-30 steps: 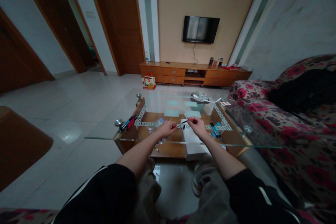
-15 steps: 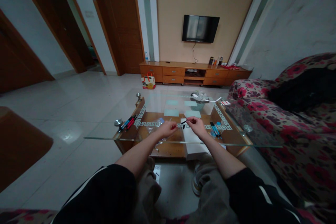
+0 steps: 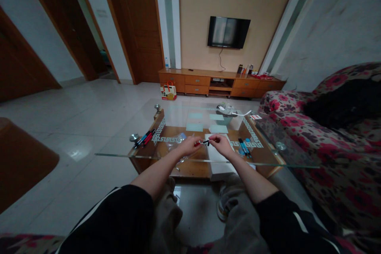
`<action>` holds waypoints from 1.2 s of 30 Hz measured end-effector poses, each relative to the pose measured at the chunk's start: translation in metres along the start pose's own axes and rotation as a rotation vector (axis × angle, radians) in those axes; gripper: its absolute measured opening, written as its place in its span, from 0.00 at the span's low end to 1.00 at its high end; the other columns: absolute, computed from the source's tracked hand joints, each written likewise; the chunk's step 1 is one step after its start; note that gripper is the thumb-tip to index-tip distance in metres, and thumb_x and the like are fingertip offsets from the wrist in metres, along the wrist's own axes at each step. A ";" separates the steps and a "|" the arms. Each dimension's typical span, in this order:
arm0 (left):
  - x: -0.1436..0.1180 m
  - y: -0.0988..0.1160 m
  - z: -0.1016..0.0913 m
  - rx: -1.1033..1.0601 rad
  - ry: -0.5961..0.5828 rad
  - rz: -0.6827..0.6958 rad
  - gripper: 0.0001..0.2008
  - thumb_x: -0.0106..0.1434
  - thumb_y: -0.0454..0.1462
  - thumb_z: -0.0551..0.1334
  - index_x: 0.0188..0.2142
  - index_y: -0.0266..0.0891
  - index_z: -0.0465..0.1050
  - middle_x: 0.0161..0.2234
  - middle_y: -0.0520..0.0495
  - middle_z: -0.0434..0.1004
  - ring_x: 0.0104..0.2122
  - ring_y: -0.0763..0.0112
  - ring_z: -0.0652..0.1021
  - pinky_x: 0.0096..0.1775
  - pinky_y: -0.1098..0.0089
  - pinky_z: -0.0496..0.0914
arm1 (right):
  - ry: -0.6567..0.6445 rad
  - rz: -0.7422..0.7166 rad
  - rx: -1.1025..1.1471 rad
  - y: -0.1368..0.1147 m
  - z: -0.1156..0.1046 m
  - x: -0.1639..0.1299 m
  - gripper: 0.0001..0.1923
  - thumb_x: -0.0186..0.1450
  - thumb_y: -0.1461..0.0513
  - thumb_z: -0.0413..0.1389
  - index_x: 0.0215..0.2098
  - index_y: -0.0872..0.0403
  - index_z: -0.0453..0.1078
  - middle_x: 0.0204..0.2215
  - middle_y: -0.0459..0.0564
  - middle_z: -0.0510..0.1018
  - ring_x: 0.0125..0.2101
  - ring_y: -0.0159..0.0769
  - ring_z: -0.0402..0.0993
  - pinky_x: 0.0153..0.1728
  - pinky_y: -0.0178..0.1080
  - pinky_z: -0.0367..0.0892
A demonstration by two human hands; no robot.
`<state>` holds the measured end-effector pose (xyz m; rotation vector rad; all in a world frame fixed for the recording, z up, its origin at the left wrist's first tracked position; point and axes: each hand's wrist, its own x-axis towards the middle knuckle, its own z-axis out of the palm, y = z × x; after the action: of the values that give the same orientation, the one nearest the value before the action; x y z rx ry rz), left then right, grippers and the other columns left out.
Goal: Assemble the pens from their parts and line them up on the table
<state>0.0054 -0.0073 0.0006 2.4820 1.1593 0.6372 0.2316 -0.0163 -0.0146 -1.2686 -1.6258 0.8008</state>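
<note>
My left hand (image 3: 188, 146) and my right hand (image 3: 219, 144) meet over the near part of a glass coffee table (image 3: 125, 154). Between their fingertips is a small pen (image 3: 203, 142), red at the left end and black at the right. The left hand pinches the red end, the right hand pinches the black end. A white box or pad (image 3: 219, 166) lies under my right hand. A crumpled clear plastic bag (image 3: 175, 141) lies by my left hand.
A bundle of red, blue and black pens (image 3: 144, 139) lies on the table's left side, more blue pens (image 3: 244, 147) on the right. A basket (image 3: 226, 114) stands at the far end. A floral sofa (image 3: 333, 143) lies right, a TV cabinet (image 3: 220, 83) behind.
My right hand has moved left and down toward my left hand, bringing the black piece against the red piece. The two parts were held apart before.
</note>
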 end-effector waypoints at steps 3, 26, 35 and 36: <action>0.000 0.001 0.000 -0.028 0.015 -0.018 0.12 0.63 0.39 0.60 0.46 0.42 0.75 0.33 0.50 0.79 0.30 0.70 0.76 0.32 0.75 0.65 | -0.070 -0.041 -0.046 0.003 0.002 0.000 0.11 0.58 0.57 0.60 0.36 0.55 0.77 0.31 0.50 0.81 0.31 0.35 0.76 0.35 0.37 0.71; 0.002 0.007 -0.005 0.084 0.086 0.097 0.06 0.63 0.38 0.60 0.37 0.40 0.75 0.33 0.48 0.77 0.33 0.69 0.75 0.37 0.73 0.65 | -0.074 -0.170 -0.296 -0.020 0.003 -0.008 0.12 0.66 0.53 0.55 0.34 0.53 0.74 0.30 0.48 0.78 0.31 0.35 0.73 0.33 0.34 0.65; 0.001 0.008 -0.006 0.097 0.075 0.144 0.05 0.63 0.37 0.61 0.36 0.40 0.74 0.34 0.48 0.77 0.35 0.68 0.75 0.38 0.72 0.65 | -0.095 -0.228 -0.396 -0.022 0.001 -0.007 0.17 0.69 0.55 0.51 0.28 0.53 0.72 0.30 0.49 0.74 0.34 0.36 0.69 0.37 0.36 0.63; 0.000 0.008 -0.007 0.096 0.075 0.142 0.05 0.63 0.37 0.61 0.37 0.40 0.75 0.34 0.48 0.77 0.34 0.68 0.75 0.37 0.72 0.65 | -0.095 -0.233 -0.390 -0.022 0.002 -0.007 0.15 0.69 0.55 0.52 0.29 0.53 0.72 0.30 0.49 0.74 0.34 0.36 0.69 0.37 0.36 0.63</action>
<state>0.0074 -0.0115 0.0102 2.6613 1.0703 0.7355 0.2222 -0.0290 0.0024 -1.2848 -2.0321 0.4165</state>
